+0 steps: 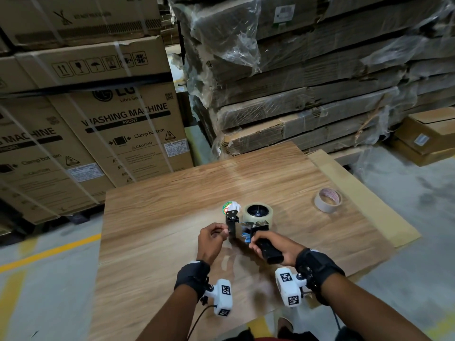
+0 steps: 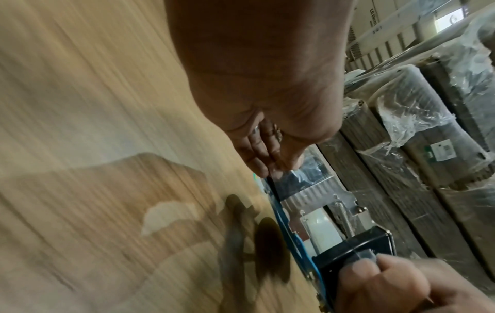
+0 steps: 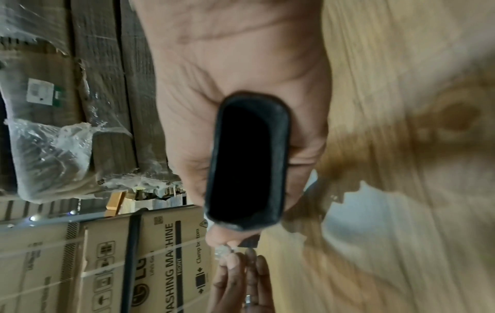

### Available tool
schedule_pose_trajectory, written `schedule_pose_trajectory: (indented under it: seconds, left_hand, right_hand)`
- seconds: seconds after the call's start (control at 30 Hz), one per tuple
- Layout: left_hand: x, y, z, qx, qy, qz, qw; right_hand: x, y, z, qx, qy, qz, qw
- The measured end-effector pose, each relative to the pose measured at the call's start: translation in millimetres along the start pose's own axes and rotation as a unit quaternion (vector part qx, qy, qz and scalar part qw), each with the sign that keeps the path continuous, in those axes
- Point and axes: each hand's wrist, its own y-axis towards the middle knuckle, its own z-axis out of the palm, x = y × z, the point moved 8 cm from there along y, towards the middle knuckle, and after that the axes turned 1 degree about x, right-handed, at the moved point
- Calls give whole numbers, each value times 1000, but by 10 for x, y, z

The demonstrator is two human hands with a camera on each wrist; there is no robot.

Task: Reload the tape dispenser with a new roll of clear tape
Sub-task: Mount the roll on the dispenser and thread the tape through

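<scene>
The tape dispenser [image 1: 248, 230], with a metal frame, a blue side and a black handle [image 1: 270, 252], lies on the wooden table [image 1: 157, 217]. A roll of clear tape [image 1: 258, 212] sits on its hub. My right hand [image 1: 258, 244] grips the handle; the handle's hollow end [image 3: 246, 161] fills the right wrist view. My left hand [image 1: 222, 232] pinches the loose end of the clear tape [image 2: 300, 175] at the dispenser's upright black front plate [image 1: 232, 223]. Its fingertips [image 2: 270, 167] hide the exact contact.
A beige tape roll [image 1: 327, 200] lies at the table's right. A crumpled white scrap with a green and red sticker [image 1: 230, 207] sits behind the dispenser. Stacked cartons [image 1: 103, 134] and wrapped flat boxes [image 1: 307, 82] stand behind the table.
</scene>
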Motion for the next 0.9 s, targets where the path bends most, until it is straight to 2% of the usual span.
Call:
schedule_pose_trajectory:
  seconds: [0.2,0.33,0.5,0.9]
  left_hand:
    - [-246,-16,-41,-43,-7,47,998]
    - [-348,-22,-38,-55,-10,59,997]
    - [-289,25,-37,-22,-31,25,999]
    - [-478,83,-140,57,-110,-2,992]
  right_hand:
    - [160,-189,135,33,60,-3,998]
    - [148,-268,189,46,75,31,996]
    - [187,-338,229,50,89,52,993]
    - [265,-415,310,71,89,24,993]
